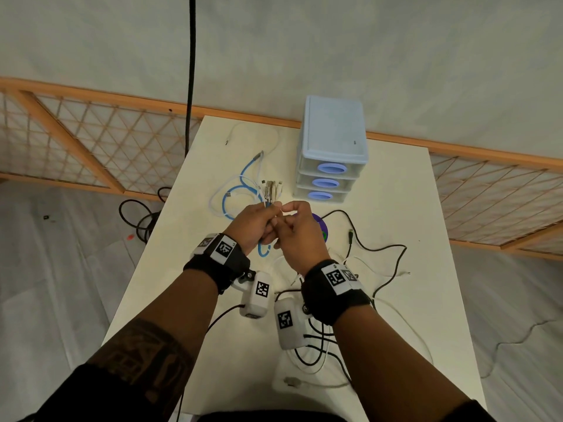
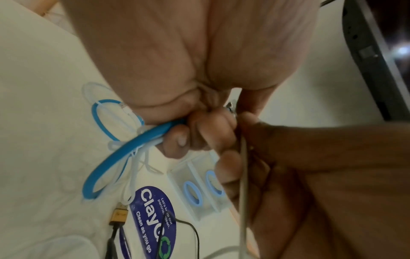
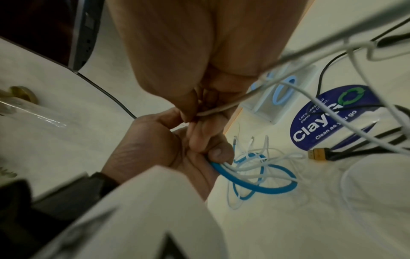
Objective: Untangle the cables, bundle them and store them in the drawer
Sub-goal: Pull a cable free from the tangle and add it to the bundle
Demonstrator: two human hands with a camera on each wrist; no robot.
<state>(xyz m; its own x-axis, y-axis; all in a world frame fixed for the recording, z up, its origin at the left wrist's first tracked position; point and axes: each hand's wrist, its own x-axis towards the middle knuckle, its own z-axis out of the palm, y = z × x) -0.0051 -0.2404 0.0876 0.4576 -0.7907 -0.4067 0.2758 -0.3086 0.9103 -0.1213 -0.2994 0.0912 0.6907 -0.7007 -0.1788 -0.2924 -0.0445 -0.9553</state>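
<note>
Currently the left hand [image 1: 254, 222] has its grip curled round the blue cable [image 3: 255, 182] and white cables [image 3: 266, 166] above mid-bench [image 1: 396, 208]; the right hand [image 1: 294, 231] pinches 1 pale cable [image 2: 242, 184]. Best to draw it out slowly, keeping plug ends aligned. The drawer unit [image 1: 332, 147], 3 drawers closed, stands near the far edge.

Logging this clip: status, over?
Left hand grips blue cable and white ones. Right hand pinches thin white cable. Drawers closed; black cable loose.
</note>
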